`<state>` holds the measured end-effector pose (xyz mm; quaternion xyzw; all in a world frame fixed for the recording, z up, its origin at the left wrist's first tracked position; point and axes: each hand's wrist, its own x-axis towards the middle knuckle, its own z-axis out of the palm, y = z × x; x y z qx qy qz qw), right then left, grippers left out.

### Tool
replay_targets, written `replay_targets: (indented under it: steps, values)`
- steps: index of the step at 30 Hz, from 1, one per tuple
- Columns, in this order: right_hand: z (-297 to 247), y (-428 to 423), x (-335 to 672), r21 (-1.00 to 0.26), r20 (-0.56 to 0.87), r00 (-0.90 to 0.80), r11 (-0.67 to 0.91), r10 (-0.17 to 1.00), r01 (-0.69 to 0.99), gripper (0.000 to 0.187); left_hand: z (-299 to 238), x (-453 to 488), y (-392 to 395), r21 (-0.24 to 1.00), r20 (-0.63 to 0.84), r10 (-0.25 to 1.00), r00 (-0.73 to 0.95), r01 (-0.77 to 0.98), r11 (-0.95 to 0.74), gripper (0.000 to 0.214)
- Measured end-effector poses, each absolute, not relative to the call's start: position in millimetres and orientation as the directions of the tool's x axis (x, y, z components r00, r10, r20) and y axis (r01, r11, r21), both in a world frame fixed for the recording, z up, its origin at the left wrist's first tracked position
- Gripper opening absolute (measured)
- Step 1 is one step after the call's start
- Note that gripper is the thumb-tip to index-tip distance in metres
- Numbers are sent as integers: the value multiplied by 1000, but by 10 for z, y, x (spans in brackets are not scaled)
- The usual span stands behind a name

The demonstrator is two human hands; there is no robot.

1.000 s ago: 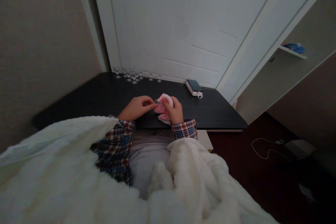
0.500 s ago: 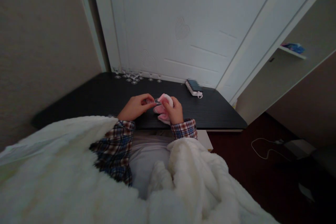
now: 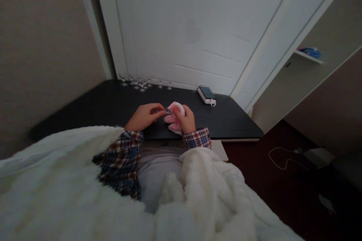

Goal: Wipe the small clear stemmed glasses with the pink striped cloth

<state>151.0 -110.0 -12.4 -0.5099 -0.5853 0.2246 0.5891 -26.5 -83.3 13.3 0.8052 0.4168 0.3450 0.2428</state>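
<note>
My left hand (image 3: 145, 116) pinches a small clear stemmed glass (image 3: 168, 111) between thumb and fingertips. Its round, shiny end faces right, against the pink cloth; the rest is mostly covered by my fingers. My right hand (image 3: 187, 118) grips a fluffy pink-and-white cloth (image 3: 173, 118), bunched up, with its thumb pressed on the pink side near the glass. Both hands are close together above the front part of the black table (image 3: 226, 120). Several similar small stemmed glasses (image 3: 141, 84) stand along the back of the table, left of centre.
A phone (image 3: 207, 92), blurred out, lies on a white case with a loop (image 3: 209, 101) at the back right. The white panelled door (image 3: 169, 15) rises directly behind the table. Thick white fleece (image 3: 215, 196) covers my lap. A white cable (image 3: 278, 165) lies on the floor at right.
The glass has turned slightly and sits closer into the cloth. Both hands stay at nearly the same place; the whole view has shifted a little.
</note>
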Motion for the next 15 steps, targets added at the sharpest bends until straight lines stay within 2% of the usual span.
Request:
replay_targets:
  steps: [15]
  values:
    - [-125, -1112, 1493, -875, 447, 268, 356, 853, 327, 14, 139, -255, -831, 681, 334, 836, 434, 503, -533, 41]
